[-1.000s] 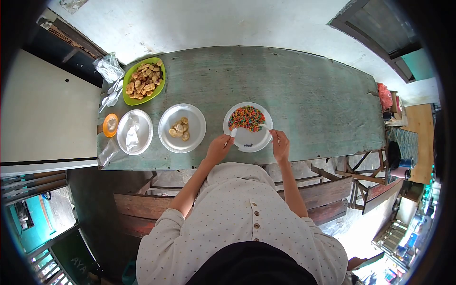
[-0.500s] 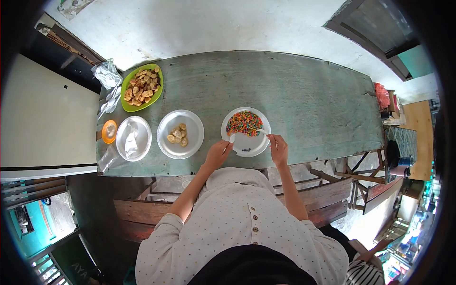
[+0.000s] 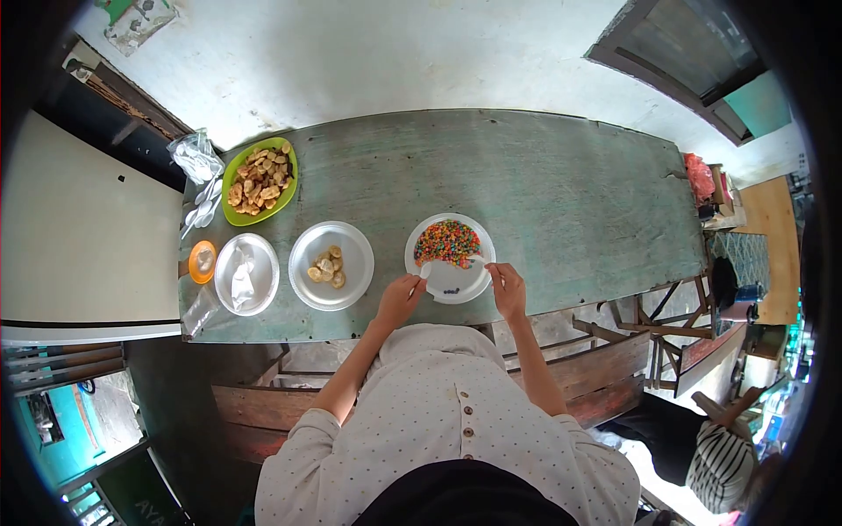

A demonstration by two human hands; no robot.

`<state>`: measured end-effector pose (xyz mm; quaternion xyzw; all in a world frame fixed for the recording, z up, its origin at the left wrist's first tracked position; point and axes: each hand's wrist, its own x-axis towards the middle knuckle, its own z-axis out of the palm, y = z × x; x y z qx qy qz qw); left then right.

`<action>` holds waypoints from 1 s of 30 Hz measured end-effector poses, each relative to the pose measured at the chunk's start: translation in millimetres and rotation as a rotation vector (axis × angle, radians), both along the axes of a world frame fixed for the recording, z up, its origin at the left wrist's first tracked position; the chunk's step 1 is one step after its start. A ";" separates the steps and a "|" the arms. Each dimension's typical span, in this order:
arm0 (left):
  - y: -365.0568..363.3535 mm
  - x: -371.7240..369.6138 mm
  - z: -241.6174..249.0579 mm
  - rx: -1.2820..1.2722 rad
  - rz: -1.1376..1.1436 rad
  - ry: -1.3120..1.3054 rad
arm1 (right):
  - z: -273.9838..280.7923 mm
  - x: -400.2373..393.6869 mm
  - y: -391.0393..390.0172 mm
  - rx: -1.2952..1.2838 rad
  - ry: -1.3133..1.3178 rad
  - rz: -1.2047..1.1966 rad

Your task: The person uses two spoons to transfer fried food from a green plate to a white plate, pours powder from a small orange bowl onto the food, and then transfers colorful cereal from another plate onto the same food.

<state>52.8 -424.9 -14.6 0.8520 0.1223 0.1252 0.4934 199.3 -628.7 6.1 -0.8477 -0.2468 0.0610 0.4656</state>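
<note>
Before me a white plate bears a heap of small multicoloured candy-like pieces. A few dark blue ones lie apart from the heap near the plate's front edge. My left hand pinches a white plastic spoon at the plate's left rim. At the right rim, my right hand is closed on another white spoon, whose tip touches the heap's edge. To the left stands a second white plate with several pale round slices, perhaps banana.
A green bowl of fried-looking pieces stands at the back left. Near it are white plastic spoons, a plastic bag, an orange dish and a third white plate. A person in a striped top is at lower right.
The camera view has tilted, so the table sits lower in the picture. Both hands stay at the plate with their spoons. The person in stripes shows more fully.
</note>
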 end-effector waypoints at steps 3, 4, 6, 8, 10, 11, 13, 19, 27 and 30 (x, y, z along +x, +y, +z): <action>0.6 0.0 -0.5 -0.002 -0.007 0.034 | 4.9 -0.4 -1.7 -0.055 0.054 0.008; 0.5 -1.0 -0.4 0.000 -0.010 0.064 | 7.8 -1.3 -1.7 -0.052 0.058 -0.007; -0.7 -1.4 0.1 -0.005 -0.007 0.040 | 8.7 -1.7 -0.7 -0.047 0.060 -0.021; -1.2 -1.4 0.0 -0.011 -0.005 0.017 | 6.8 -2.8 -0.8 -0.018 0.070 -0.025; -1.0 -1.6 -0.9 0.004 -0.017 0.043 | 3.9 -3.5 -1.9 -0.017 0.030 -0.001; -1.3 -1.0 -1.6 0.004 -0.017 0.043 | 3.0 -3.2 -2.4 -0.015 -0.011 0.024; -2.3 -0.5 -2.6 0.015 0.001 -0.003 | 3.2 -2.9 -4.8 -0.030 -0.032 0.026; -2.5 -1.7 -1.9 -0.001 -0.001 -0.002 | 6.7 -3.4 -8.9 -0.107 -0.085 0.046; -2.5 -1.4 2.5 -0.015 -0.006 0.004 | 7.1 -1.2 -9.9 -0.026 -0.071 -0.027; -1.9 -1.4 0.3 -0.021 -0.011 0.037 | 5.1 -2.1 -10.1 -0.138 -0.125 -0.073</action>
